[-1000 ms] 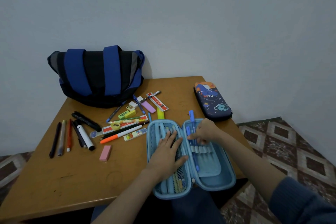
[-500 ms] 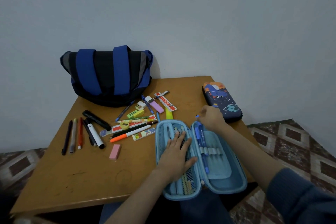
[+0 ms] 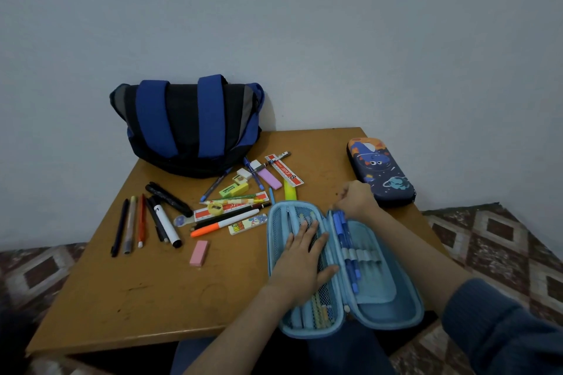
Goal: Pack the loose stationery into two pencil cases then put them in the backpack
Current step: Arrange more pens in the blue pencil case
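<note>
Writing, red-and-white strip (image 3: 285,170): black print on it, too small to read.
Writing, yellow eraser (image 3: 233,190): dark label, not legible.
Writing, white marker (image 3: 166,222): one black mark on the barrel, unreadable.
Dark pencil case (image 3: 384,173): closed, cartoon creature and planet print, at the table's far right edge, just beyond the right hand.
Light blue pencil case (image 3: 380,307): lies open flat at the near edge of the table (image 3: 146,292), under both hands.
Left hand (image 3: 304,262): flat, fingers straight and spread, pressing on the mesh pocket of the case's left half.
Right hand (image 3: 355,199): fingers curled, pinching the top ends of the blue pens (image 3: 345,240).
Blue pens: in the elastic loops of the right half, beside the hinge.
Loose stationery: pens, orange marker (image 3: 219,225) and pink eraser (image 3: 199,253) spread left of the open case, apart from both hands.
Backpack (image 3: 189,128): far left corner, against the wall.
</note>
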`<control>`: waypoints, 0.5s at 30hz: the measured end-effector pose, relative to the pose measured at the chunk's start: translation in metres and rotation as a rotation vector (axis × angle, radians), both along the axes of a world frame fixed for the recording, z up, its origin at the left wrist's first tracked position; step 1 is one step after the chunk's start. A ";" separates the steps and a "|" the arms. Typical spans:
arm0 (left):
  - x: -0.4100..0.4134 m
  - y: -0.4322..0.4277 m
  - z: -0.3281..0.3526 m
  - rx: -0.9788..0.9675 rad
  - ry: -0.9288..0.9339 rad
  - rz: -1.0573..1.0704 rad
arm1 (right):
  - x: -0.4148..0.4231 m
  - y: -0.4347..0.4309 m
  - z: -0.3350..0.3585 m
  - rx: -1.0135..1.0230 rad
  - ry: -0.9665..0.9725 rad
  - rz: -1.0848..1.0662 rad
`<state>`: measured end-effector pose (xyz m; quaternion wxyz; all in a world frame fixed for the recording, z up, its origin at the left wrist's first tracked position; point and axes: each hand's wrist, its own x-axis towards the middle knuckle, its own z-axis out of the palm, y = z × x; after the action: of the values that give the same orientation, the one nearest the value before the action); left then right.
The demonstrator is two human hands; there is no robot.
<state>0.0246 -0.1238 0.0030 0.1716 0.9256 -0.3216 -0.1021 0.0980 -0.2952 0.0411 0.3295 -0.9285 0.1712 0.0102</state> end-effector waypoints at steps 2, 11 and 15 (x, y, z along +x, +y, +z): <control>0.000 0.000 0.001 -0.002 0.004 -0.001 | 0.000 0.001 0.000 -0.019 0.010 0.016; -0.001 0.000 0.003 0.006 0.006 -0.002 | -0.013 -0.004 0.001 0.022 0.079 -0.008; -0.003 0.000 0.005 0.012 0.012 0.002 | -0.018 -0.007 -0.002 0.068 0.095 -0.030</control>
<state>0.0218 -0.1239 0.0079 0.1682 0.9262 -0.3192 -0.1093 0.0802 -0.3019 0.0387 0.3524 -0.9125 0.2001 0.0551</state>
